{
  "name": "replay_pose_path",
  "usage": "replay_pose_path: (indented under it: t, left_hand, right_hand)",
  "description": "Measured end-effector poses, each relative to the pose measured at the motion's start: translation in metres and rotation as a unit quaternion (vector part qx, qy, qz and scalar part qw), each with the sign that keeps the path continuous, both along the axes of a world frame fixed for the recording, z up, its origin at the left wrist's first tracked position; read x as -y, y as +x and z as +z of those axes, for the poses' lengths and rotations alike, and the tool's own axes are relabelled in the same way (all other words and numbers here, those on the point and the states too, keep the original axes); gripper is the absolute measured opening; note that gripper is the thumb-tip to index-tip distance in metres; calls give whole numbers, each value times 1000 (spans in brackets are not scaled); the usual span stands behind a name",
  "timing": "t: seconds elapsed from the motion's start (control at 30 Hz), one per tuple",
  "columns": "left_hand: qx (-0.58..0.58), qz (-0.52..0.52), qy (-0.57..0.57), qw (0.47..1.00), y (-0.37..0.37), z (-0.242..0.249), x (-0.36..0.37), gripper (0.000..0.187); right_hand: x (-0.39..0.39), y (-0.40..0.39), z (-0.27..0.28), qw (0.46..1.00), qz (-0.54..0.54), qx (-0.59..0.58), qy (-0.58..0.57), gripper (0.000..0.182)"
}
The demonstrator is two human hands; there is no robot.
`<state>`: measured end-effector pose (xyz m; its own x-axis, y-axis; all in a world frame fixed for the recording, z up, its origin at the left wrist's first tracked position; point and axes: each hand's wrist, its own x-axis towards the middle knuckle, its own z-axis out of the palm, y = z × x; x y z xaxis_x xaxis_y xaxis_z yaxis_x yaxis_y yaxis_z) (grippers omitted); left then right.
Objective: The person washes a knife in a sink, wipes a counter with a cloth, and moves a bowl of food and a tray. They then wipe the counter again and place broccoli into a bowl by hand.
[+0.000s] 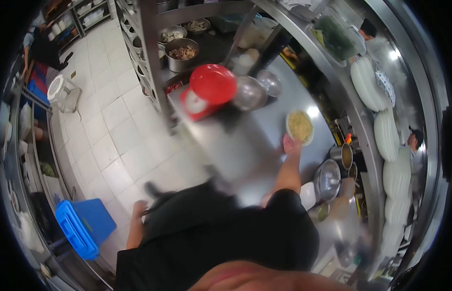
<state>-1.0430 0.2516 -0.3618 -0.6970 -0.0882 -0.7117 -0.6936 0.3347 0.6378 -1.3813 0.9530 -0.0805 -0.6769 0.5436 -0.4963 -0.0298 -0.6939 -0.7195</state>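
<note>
My right hand (291,144) reaches forward over the steel counter (245,145) and grips the near rim of a white bowl of yellow noodles (300,127). My left hand (138,208) hangs low beside my black shirt, over the tiled floor; it is blurred and I see nothing in it. A red scale with a red bowl on top (209,89) stands at the counter's far left, and two steel bowls (257,91) sit next to it.
Steel pots (328,179) stand right of the counter, with a blurred forearm (345,194) over them. Stacks of white plates (386,136) line the right shelf. Tubs of food (182,53) fill the rack behind. A blue crate (83,225) sits on the floor at left. Other people work at the edges.
</note>
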Motion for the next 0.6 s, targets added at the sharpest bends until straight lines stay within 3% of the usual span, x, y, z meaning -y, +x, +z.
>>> replay_pose_path:
  t: [0.03,0.07,0.13,0.17,0.2,0.23,0.27,0.3,0.33,0.4,0.47,0.6]
  left_hand:
    - [93,200,85,972,-18,36,-4,31]
    - [37,42,8,998,-30,40,13,32]
    - [-60,-53,-72,994,-38,-4,57,32]
    - [-67,-61,-65,994,-39,-23,86,32]
    - [-177,-145,-47,972,-38,-37,116,31]
    - [-282,-223,-28,933,-40,-44,134,31]
    - [-286,-226,-20,931,-40,-24,131,31]
    - [-84,-32,57,994,-46,-4,144,30]
    - [131,162,124,970,-58,36,171,30]
    - [132,128,101,978,-56,44,212,30]
    - [121,162,75,977,-59,54,243,15]
    - [112,127,57,984,-93,65,294,16]
  right_hand:
    - [14,15,-5,1000,-11,-1,-3,28]
    - [27,31,-9,999,22,-29,-2,28]
    - [56,57,-9,997,43,-62,7,29]
    - [73,62,-2,1000,-5,-12,-6,30]
    - [87,68,2,998,-53,40,-20,31]
    - [99,78,0,998,-62,11,-20,29]
    - [109,85,-2,998,-67,8,-12,29]
    - [118,92,-4,996,-79,-7,-39,29]
    - [130,98,-5,993,-91,-21,-68,32]
    - [159,117,-11,991,-113,-39,-56,31]
    - [183,136,-12,994,-90,-22,-53,27]
    - [249,178,5,997,-62,23,49,32]
